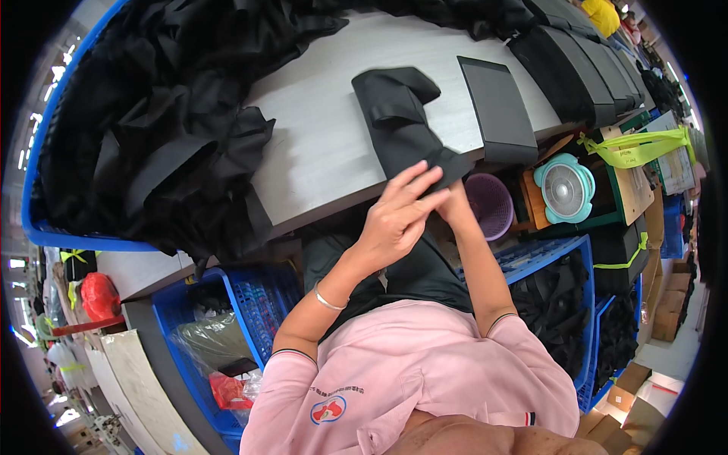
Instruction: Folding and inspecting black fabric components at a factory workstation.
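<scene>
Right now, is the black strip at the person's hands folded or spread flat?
Partly folded, not flat: the black strip curls over itself at its far part, in raised bends on the gray tabletop.

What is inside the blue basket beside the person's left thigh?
The blue basket holds a clear plastic bag over something grey-green, and a red package. These cover the bottom, so anything beneath cannot be seen.
</scene>
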A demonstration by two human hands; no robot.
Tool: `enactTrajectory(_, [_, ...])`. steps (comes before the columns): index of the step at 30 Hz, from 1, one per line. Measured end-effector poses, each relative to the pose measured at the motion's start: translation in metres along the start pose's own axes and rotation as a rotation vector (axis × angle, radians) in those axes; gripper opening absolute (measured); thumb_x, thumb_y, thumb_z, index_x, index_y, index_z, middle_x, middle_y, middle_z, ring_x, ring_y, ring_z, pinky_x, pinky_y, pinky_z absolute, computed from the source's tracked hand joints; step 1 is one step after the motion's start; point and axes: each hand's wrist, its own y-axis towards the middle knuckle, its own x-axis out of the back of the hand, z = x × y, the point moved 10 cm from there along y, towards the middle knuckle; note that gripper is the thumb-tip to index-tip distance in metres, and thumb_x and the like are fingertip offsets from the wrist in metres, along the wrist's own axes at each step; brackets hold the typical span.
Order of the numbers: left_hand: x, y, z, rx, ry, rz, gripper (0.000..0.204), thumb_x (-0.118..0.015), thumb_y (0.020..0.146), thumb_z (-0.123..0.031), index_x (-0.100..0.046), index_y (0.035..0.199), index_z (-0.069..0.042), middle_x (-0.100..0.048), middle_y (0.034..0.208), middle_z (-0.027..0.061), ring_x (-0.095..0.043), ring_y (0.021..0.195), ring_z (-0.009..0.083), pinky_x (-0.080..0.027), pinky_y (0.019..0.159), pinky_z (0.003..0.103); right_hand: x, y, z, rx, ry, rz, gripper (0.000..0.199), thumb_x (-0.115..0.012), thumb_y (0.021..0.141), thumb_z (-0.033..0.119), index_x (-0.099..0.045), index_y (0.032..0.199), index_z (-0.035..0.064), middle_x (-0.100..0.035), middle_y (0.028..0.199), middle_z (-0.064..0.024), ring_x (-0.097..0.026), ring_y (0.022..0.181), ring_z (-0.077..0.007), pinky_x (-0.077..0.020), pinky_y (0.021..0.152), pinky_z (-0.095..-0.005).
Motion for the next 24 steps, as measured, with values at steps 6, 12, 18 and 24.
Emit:
enactTrajectory(6, [0.027,-0.033,0.008,0.133,0.096,-0.262,0.081,-0.069,0.069,-0.001,-0.045,0.146,-0.005,-0.031,0.158,0.0201,-0.030,0.145,0.0373,-0.030,0.115,0.047,-0.002,-0.010,-0.025,-0.717,0.907,-0.364,0.046,-0.057,0.101,0.031,-0.052,0.136,0.0023,-0.060,0.128,-0.0103,-0.060,0.113,-0.0217,-0.0524,0.094,-0.0375])
enactTrajectory(12, [0.032,-0.017,0.005,0.250,0.287,-0.481,0.077,-0.071,0.070,0.002,-0.050,0.143,-0.008,-0.044,0.145,0.0147,-0.049,0.118,0.0267,-0.046,0.095,0.038,-0.013,-0.007,0.009,-0.523,1.040,-0.269,0.047,-0.057,0.100,0.034,-0.053,0.134,0.0021,-0.062,0.126,-0.0119,-0.064,0.110,-0.0231,-0.0573,0.090,-0.0388])
enactTrajectory(18, [0.032,-0.020,0.014,0.265,0.000,-0.593,0.065,-0.059,0.071,0.022,-0.067,0.127,-0.010,-0.055,0.122,0.0051,-0.051,0.076,0.0089,-0.048,0.063,0.021,-0.019,-0.014,-0.002,-0.536,1.091,-0.255,0.045,-0.060,0.097,0.031,-0.055,0.131,0.0020,-0.064,0.121,-0.0105,-0.067,0.104,-0.0217,-0.0591,0.085,-0.0355])
enactTrajectory(24, [0.024,-0.022,0.015,0.295,-0.084,-0.574,0.072,-0.058,0.068,0.023,-0.065,0.131,-0.012,-0.055,0.121,0.0067,-0.060,0.097,0.0168,-0.052,0.067,0.026,-0.026,-0.014,0.001,-0.456,1.104,-0.218,0.044,-0.062,0.095,0.032,-0.057,0.128,0.0037,-0.065,0.118,-0.0097,-0.068,0.101,-0.0204,-0.0596,0.081,-0.0329])
